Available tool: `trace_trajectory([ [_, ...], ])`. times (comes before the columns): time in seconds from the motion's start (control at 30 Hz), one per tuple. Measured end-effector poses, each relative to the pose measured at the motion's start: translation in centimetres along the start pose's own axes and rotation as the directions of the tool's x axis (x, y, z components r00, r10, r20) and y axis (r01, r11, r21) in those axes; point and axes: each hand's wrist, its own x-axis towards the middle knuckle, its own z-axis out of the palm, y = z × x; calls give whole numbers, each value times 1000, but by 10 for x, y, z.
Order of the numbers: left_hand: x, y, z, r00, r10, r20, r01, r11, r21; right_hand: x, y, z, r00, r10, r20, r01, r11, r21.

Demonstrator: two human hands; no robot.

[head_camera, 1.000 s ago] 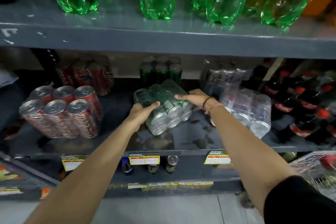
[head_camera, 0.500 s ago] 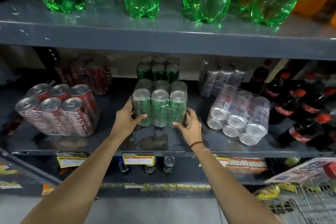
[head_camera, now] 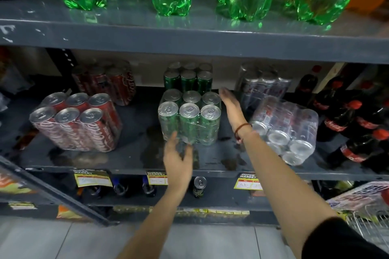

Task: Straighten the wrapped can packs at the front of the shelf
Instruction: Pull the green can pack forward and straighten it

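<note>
Both our hands are spread open and empty, the left hand [head_camera: 177, 159] low at the front of the upright green shrink-wrapped six-can pack [head_camera: 189, 116] mid-frame on the grey metal shelf [head_camera: 134, 153], the right hand [head_camera: 230, 104] just beside it.

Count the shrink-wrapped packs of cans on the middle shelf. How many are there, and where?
6. Front row: red pack left, green pack centre, silver pack tipped over right. Behind each: red, green, silver. Others may be hidden further back.
</note>
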Motion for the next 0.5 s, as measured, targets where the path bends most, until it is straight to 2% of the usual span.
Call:
trace_trajectory([
  [0.07, -10, 9, 13, 996, -61, 65, 63, 997, -34, 6, -2, 0, 992, 36, 122, -27, 997, -77],
  [0.13, -6, 18, 18, 985, -107, 136, 115, 992, -53, 7, 2, -1, 988, 47, 145, -29, 992, -125],
  [0.3, 13, 22, 13, 970, -152, 191, 162, 986, -39, -15, 24, 11, 997, 9, -70, -9, 1000, -7],
  [0.43, 48, 18, -3, 956, -220, 192, 269, 919, -288, -69, 40, 36, 975, -93, -200, 105, 993, 52],
  [0.5, 71, 13, -11, 939, -249, 237, 317, 895, -314, -100, 46, 55, 958, -156, -239, 179, 981, 78],
])
